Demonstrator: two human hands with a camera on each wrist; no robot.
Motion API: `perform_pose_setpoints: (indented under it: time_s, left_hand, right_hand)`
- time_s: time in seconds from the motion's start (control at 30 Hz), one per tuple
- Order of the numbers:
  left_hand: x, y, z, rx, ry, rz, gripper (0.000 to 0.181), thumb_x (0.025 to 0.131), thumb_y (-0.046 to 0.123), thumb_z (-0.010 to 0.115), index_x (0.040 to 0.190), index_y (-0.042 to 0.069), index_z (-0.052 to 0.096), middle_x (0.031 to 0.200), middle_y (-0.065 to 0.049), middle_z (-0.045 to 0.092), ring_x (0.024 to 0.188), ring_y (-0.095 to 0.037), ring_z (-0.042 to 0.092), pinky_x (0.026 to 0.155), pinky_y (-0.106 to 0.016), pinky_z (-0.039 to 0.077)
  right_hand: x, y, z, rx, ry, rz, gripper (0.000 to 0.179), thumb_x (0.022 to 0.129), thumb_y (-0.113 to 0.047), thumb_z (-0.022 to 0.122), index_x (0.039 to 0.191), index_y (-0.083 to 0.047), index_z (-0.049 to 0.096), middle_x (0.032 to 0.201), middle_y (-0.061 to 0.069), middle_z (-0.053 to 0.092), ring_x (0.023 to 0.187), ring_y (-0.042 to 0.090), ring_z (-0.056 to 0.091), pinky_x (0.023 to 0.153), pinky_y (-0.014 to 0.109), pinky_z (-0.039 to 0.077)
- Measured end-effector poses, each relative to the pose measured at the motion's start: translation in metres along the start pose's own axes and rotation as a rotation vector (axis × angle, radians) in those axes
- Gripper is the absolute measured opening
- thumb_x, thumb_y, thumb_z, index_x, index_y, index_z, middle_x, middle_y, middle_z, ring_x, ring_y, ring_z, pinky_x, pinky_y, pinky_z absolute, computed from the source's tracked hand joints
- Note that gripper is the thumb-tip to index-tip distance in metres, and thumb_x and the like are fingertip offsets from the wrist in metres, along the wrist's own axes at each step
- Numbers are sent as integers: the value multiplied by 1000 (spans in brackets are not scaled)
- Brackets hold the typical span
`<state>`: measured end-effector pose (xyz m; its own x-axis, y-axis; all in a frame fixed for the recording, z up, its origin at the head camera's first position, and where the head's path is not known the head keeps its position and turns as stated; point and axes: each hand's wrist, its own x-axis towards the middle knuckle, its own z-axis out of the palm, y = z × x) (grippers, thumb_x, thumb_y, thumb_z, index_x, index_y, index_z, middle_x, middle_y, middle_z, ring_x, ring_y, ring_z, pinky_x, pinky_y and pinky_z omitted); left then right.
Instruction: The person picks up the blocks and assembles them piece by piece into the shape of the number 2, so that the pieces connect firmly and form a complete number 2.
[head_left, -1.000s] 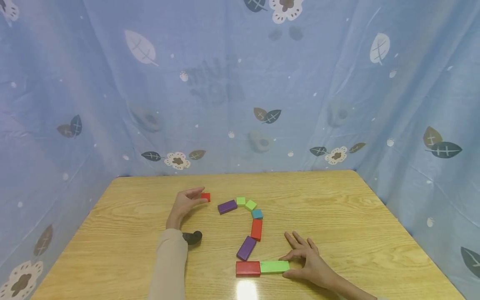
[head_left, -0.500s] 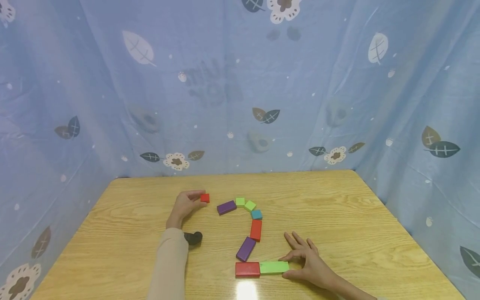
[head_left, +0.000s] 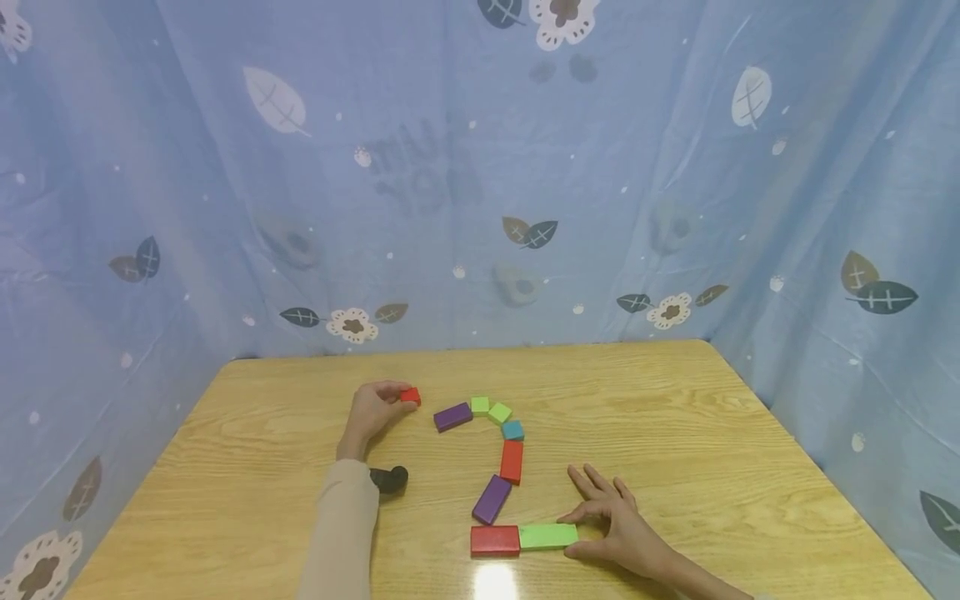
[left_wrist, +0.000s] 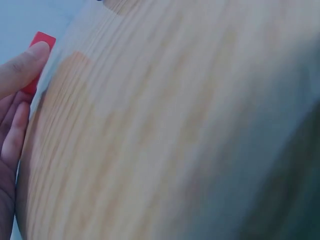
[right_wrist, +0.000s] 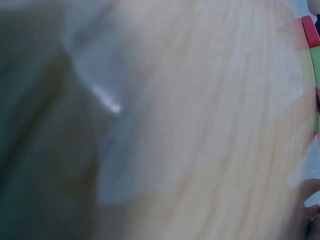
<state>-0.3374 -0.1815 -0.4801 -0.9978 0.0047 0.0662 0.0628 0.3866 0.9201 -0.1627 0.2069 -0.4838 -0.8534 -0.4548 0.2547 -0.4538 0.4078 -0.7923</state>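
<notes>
My left hand [head_left: 371,410] pinches a small red block [head_left: 410,397] between thumb and fingers at the far left of the table. In the left wrist view the thumb lies across that red block [left_wrist: 44,39]. Near the front, my right hand [head_left: 618,529] holds the right end of a long light green block [head_left: 548,537] between thumb and index finger, its other fingers spread. A long red block [head_left: 495,542] touches the green one end to end. From there a curved row runs back: a purple block [head_left: 492,500], a red block [head_left: 512,462] and a teal block [head_left: 513,430].
Two small light green blocks [head_left: 480,406] and another purple block [head_left: 453,417] finish the curve near my left hand. A black object [head_left: 390,479] shows beside the left forearm. The wooden table [head_left: 675,433] ends at a blue patterned curtain [head_left: 465,167].
The red block in my left hand has turned slightly, and the left fingers have closed round it. The right hand and the row of blocks have stayed in place.
</notes>
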Motion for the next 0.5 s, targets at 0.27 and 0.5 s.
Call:
perform_pose_setpoints:
  time_s: [0.27,0.5]
  left_hand:
    - [-4,6,1,8,71,12,36,75,11,82,108,4,72,103,-14,71,95,-26,65,84,-36,52]
    - [-8,23,-4,10,229,25,33,74,12,83,103,1,73,105,-18,69,102,-34,64,90,-42,50]
  right_hand:
    - [0,0,0,0,6,-6,25,74,-24,81,98,-23,74,143,35,30,135,-8,5,89,78,-10]
    - [0,1,0,-5,1,-19,25,74,-24,81,98,-25,74,143,35,30,134,-9,5,88,78,-10]
